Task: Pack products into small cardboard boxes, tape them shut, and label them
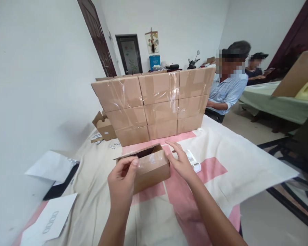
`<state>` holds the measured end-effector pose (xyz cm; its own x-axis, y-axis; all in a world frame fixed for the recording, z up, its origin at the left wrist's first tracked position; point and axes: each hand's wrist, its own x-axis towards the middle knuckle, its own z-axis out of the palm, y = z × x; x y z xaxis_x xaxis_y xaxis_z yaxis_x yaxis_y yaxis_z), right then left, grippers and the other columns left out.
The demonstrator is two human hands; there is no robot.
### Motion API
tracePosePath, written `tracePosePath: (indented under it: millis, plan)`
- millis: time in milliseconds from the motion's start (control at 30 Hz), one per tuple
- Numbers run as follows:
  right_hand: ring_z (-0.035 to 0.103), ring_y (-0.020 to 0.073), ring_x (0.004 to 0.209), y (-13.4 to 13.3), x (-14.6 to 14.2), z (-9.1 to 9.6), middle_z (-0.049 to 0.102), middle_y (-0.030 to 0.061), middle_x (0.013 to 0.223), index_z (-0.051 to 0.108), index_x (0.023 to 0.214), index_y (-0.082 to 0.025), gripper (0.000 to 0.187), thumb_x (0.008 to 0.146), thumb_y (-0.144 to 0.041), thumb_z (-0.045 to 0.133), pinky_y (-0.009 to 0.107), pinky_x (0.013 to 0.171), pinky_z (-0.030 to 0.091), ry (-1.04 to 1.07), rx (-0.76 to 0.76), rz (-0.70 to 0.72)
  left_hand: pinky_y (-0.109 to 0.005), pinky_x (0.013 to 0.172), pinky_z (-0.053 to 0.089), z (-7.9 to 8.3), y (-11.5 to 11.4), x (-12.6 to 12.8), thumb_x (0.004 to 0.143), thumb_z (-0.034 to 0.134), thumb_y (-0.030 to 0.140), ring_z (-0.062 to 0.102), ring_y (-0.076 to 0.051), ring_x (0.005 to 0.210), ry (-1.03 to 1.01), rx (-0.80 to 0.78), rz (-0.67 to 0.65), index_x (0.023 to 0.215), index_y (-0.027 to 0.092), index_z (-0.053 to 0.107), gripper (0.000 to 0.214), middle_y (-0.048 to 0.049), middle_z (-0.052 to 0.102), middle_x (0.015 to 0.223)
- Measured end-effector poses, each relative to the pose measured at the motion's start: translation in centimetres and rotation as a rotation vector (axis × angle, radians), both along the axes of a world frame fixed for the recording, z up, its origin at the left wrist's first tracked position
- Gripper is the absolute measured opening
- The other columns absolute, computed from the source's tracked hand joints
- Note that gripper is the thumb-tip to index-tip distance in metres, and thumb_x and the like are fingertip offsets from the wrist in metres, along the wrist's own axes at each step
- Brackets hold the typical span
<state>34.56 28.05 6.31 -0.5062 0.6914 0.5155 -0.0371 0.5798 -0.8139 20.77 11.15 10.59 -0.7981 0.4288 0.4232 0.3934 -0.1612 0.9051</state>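
A small cardboard box (152, 179) lies on the cloth in front of me, with a gap showing along its raised back flap. Glossy clear tape (153, 159) runs along its upper front edge. At the box's left end, my left hand (123, 176) is closed in a pinch, thumb against forefinger, where the tape runs to my fingertips. My right hand (181, 162) rests by the right end of the box, fingers stretched out and apart, gripping nothing. Just beyond it is a white tape dispenser (194, 161), partly hidden by that hand.
A wall of stacked taped cartons (159, 102) stands behind the box. An opened carton (106, 129) sits left of it. White sheets (50, 218) lie at the left by the wall. A person in a light blue shirt (228, 90) sits at the right, another person farther back.
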Motion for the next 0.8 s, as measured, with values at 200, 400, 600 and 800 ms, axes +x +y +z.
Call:
tracePosePath:
  millis: [200,400,600,800]
  plan:
    - [0.050,0.0239,0.133,-0.8,-3.2,-0.6,0.060,0.0090,0.136,0.067,0.124,-0.027,0.032,0.094,-0.020,0.056,0.047,0.114,0.041,0.169,0.087,0.034,-0.024,0.058,0.048,0.3,1.5,-1.4,0.081,0.075,0.050,0.058,-0.013,0.062,0.013,-0.079,-0.076,0.080,0.020,0.073,0.030,-0.0007,0.066,0.068]
    - [0.049,0.0285,0.129,-2.7,-1.7,-0.2,0.061,0.0070,0.130,0.073,0.106,-0.029,0.023,0.089,-0.018,0.063,0.053,0.110,0.043,0.217,0.203,0.048,-0.022,0.051,0.041,-0.3,2.5,-0.7,0.084,0.074,0.045,0.052,-0.010,0.056,-0.044,-0.067,-0.124,0.082,0.020,0.071,0.025,0.0013,0.064,0.068]
    - [0.063,0.0155,0.077,-5.0,-0.3,1.8,0.070,0.0026,0.086,0.071,0.104,-0.022,0.015,0.092,-0.020,0.062,0.030,0.071,0.052,0.237,-0.040,0.221,-0.022,0.061,0.044,-0.1,2.6,1.2,0.084,0.076,0.042,0.054,-0.011,0.064,-0.033,0.076,-0.175,0.079,0.020,0.069,0.024,0.0016,0.061,0.068]
    - [0.057,0.0113,0.066,-5.9,1.0,2.4,0.071,0.0014,0.083,0.073,0.097,-0.021,0.012,0.088,-0.019,0.066,0.024,0.059,0.044,0.235,-0.102,0.256,-0.020,0.061,0.044,0.6,2.5,3.8,0.082,0.078,0.046,0.052,-0.009,0.064,-0.095,0.155,-0.200,0.075,0.020,0.067,0.029,0.0023,0.059,0.067]
